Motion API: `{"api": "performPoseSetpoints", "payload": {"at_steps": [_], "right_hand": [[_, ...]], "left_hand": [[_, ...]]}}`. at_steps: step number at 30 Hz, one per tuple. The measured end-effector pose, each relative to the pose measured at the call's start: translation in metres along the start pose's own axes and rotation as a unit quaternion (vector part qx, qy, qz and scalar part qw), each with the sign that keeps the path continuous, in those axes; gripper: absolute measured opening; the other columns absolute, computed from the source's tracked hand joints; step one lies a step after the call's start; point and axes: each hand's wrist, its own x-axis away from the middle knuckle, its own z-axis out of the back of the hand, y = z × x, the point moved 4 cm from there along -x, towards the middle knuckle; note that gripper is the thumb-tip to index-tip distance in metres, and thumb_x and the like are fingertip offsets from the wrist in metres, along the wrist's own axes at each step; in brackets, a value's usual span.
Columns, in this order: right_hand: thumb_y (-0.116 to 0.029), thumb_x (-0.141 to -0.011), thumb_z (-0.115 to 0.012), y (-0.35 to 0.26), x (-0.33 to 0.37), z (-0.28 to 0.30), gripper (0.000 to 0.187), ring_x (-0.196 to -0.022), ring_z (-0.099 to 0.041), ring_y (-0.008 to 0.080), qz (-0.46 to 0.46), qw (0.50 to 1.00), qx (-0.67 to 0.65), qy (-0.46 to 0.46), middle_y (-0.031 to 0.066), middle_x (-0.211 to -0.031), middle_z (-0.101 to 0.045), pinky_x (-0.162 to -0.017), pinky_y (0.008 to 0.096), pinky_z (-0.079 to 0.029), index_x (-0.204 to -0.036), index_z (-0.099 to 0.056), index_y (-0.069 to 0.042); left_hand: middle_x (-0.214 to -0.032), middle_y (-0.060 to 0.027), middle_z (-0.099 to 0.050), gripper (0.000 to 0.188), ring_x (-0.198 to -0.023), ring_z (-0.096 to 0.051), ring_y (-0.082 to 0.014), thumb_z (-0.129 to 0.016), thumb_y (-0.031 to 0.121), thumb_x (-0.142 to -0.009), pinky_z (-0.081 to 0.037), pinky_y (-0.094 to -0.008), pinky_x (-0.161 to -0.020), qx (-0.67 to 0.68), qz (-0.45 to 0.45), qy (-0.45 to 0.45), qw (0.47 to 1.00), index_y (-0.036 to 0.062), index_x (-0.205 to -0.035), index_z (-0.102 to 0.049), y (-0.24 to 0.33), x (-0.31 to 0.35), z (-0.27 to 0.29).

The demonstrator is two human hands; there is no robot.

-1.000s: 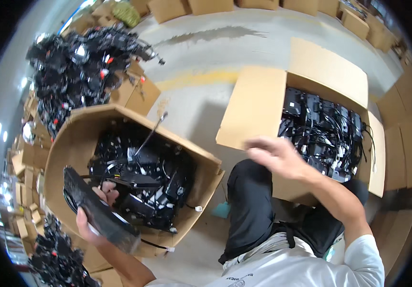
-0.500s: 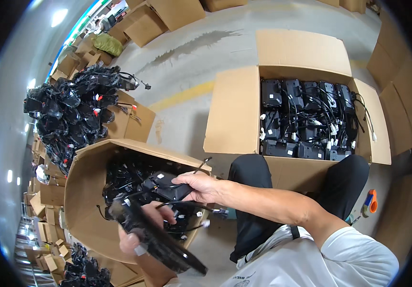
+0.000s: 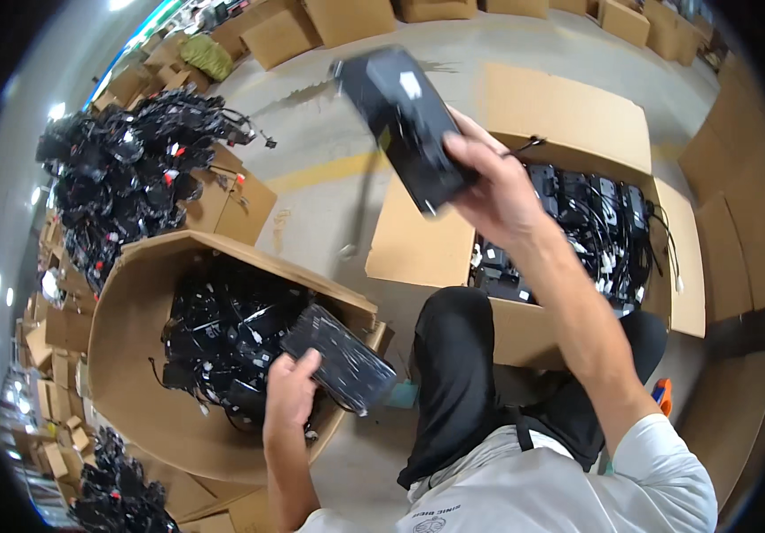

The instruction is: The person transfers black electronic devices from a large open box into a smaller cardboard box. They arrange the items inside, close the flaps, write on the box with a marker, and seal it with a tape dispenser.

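My right hand (image 3: 500, 191) is raised over the gap between two cartons, fingers closed on a flat black electronic unit (image 3: 405, 124) with a pale patch on its face. A short cable end pokes out beside that hand. Lower left, my left hand (image 3: 292, 389) grips another black unit (image 3: 342, 360), its surface glossy and streaked like plastic film. This one is above the near edge of the left carton (image 3: 134, 355), where a tangle of black units and cables (image 3: 223, 329) lies. In the right carton (image 3: 422, 235), black units (image 3: 613, 200) stand in rows with white-ended cables; my right arm hides part of them.
A heap of film-wrapped black units (image 3: 125, 169) rests on a carton at far left, with another pile (image 3: 120, 484) below. An orange tool (image 3: 662, 393) lies by my right knee. Cardboard cartons (image 3: 347, 27) line the back and right side.
My right hand has swung up and right with a black unit, away from the left carton. My left hand's unit has turned and shifted upward, near the carton's edge. The view has moved slightly.
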Motion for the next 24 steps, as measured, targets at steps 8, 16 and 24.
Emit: {"api": "performPoseSetpoints", "payload": {"at_steps": [8, 16, 24], "right_hand": [[-0.012, -0.084, -0.085, 0.04, 0.047, -0.025, 0.049, -0.107, -0.066, 0.0136, -0.248, 0.882, 0.3, -0.267, 0.005, -0.115, -0.072, -0.098, 0.0305, -0.051, -0.128, -0.068, -0.001], [-0.026, -0.091, -0.082, 0.06, 0.053, -0.02, 0.054, -0.106, -0.064, 0.0125, -0.114, 0.976, 0.186, -0.011, 0.0055, -0.117, -0.068, -0.094, 0.029, -0.054, -0.133, -0.059, -0.001], [-0.029, -0.09, -0.082, 0.082, 0.07, -0.014, 0.066, -0.139, -0.044, 0.0229, 0.073, 0.961, 0.26, 0.055, 0.0156, -0.149, -0.048, -0.116, 0.0364, -0.035, -0.141, -0.053, 0.001]], "left_hand": [[-0.1, -0.0038, -0.07, 0.026, -0.088, -0.063, -0.0095, -0.062, 0.024, -0.105, -0.052, -0.0279, -0.082, -0.051, -0.193, 0.067, 0.978, -0.001, -0.107, -0.067, 0.077, -0.026, -0.016], [-0.141, -0.0152, -0.057, 0.043, -0.123, -0.059, -0.0233, -0.051, 0.023, -0.11, -0.048, -0.0408, -0.105, 0.225, -0.323, 0.04, 0.919, -0.0019, -0.145, -0.048, 0.059, -0.004, -0.093], [-0.143, -0.0141, -0.054, 0.059, -0.129, -0.055, -0.0251, -0.043, 0.047, -0.11, -0.045, -0.0419, -0.109, 0.264, -0.325, 0.045, 0.907, 0.0013, -0.147, -0.045, 0.036, 0.002, -0.157]]}}
